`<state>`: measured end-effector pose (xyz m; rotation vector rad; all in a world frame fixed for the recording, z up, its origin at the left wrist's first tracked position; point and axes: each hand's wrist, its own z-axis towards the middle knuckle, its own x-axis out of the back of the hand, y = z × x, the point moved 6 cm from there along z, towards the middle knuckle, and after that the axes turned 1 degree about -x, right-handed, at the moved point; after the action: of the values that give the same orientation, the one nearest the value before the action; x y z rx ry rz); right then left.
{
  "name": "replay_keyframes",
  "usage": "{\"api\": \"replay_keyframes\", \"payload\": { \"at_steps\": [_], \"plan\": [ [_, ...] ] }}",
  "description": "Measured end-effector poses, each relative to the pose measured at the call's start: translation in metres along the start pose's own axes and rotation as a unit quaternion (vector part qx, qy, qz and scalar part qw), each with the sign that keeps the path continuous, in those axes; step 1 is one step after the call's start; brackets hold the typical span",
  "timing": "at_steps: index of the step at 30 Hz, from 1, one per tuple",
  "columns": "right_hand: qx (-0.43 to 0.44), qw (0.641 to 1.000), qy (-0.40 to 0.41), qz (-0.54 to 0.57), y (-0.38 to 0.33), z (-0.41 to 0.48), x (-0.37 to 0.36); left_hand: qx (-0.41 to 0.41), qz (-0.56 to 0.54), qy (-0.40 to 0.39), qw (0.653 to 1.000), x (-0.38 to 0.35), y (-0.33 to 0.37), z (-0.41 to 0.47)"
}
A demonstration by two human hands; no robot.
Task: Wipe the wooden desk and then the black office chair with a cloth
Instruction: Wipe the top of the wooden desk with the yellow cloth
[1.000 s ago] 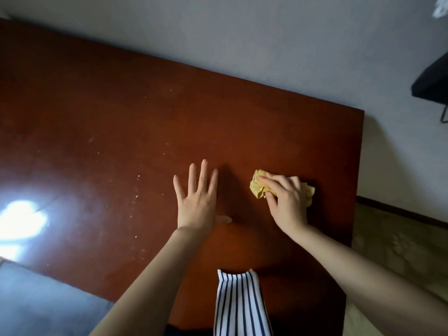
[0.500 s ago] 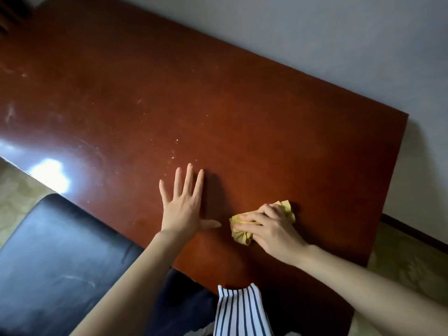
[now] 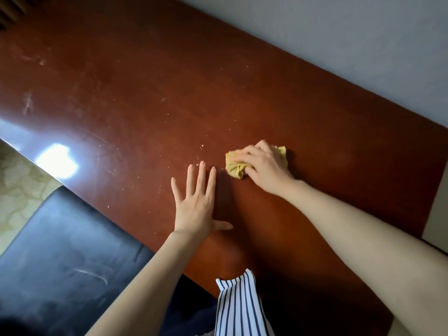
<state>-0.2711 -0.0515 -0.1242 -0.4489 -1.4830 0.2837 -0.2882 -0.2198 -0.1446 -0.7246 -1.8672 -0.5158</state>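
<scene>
I'm pushing the cloth farther across the desk w/ right hand, fingers curled over it; left hand staying flat, fingers spread, empty. Crumbs remaining at left; chair waiting.

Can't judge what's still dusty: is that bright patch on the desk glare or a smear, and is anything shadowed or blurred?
Head view: the bright patch is glare on the desk, washing out its near-left edge; the left hand casts a dark shadow to its right; the right hand and cloth are sharp; pale specks show clearly.
</scene>
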Motion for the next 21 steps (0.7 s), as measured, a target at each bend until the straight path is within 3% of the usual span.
{"api": "replay_keyframes", "payload": {
  "at_steps": [9, 15, 21],
  "plan": [
    [-0.165, 0.986, 0.019, -0.024, 0.045, 0.093, 0.017, -0.043, -0.023, 0.008, 0.999, -0.003, 0.0, 0.003],
    [-0.262, 0.96, 0.089, -0.036, 0.032, 0.1, 0.009, -0.031, -0.02, 0.022, 0.999, -0.002, -0.002, 0.001],
    [-0.156, 0.983, 0.06, -0.07, -0.007, 0.058, -0.017, -0.005, -0.028, 0.037, 0.999, -0.004, -0.005, -0.011]
  ]
}}
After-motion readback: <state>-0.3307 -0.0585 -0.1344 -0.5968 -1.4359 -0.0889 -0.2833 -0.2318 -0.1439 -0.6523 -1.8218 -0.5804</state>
